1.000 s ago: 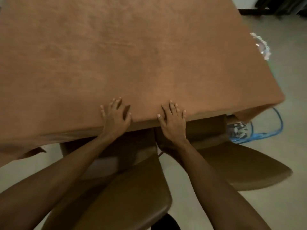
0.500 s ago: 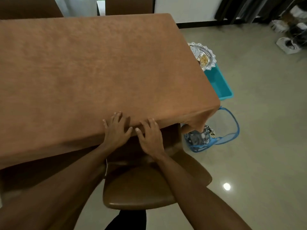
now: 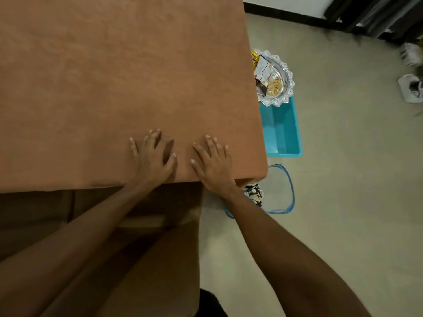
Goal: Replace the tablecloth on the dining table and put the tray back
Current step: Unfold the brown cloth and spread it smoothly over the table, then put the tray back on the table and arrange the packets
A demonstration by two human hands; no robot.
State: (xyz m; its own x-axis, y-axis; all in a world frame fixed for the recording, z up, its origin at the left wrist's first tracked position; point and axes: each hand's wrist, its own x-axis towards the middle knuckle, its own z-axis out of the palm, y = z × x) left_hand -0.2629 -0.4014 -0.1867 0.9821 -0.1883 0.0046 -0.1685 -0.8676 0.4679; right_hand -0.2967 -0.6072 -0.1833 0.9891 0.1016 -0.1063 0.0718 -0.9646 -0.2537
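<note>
A brown tablecloth covers the whole dining table and hangs over its near edge. My left hand lies flat on the cloth near that edge, fingers spread, holding nothing. My right hand lies flat beside it, closer to the table's near right corner, fingers also apart. A silver scalloped tray holding snack packets and crackers sits beyond the table's right edge, resting on a teal plastic bin; the table hides its left part.
Brown chairs stand pushed in below the near edge, under my arms. A blue-rimmed mesh basket with patterned cloth inside stands on the floor by the table's corner. Shoes lie at far right on the beige floor.
The view has shifted right along the table, bringing the tray and teal bin into sight. Both hands have slid right along the near edge, staying flat on the cloth.
</note>
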